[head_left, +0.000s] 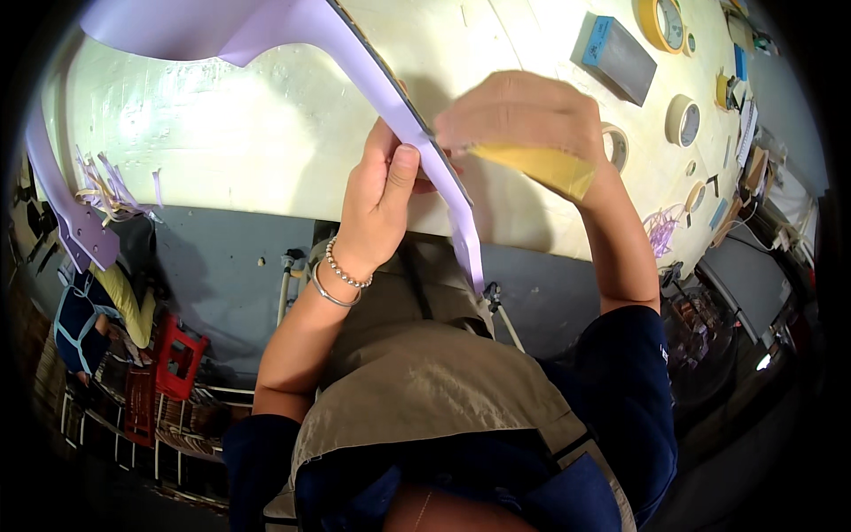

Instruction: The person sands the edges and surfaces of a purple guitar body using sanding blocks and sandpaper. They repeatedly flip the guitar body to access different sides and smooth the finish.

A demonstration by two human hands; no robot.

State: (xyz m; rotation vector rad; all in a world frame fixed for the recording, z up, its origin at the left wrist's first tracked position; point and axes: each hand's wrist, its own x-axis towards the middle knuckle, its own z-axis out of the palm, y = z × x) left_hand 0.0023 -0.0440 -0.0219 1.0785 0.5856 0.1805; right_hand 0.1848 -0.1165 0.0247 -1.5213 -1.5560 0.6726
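A long lavender, leather-like strip (pixel 379 89) with a dark edge slants across the bench and hangs over its front side. My left hand (pixel 377 195) is closed round its lower part, thumb on the lavender face and fingers behind. Close to the dark edge is my right hand (pixel 527 111), blurred, with its fingers bent together. Under its palm sticks out a flat, pointed yellow piece (pixel 542 168), its front end hidden by the fingers. Whether the fingertips touch the strip I cannot tell.
The pale bench (pixel 266 168) carries a grey block (pixel 628 66) with a blue label, several tape rolls (pixel 683 121) and purple scraps (pixel 660 232) on the right. Cut strips (pixel 115 188) and another lavender piece (pixel 89 235) are at left. A red crate (pixel 180 355) stands below.
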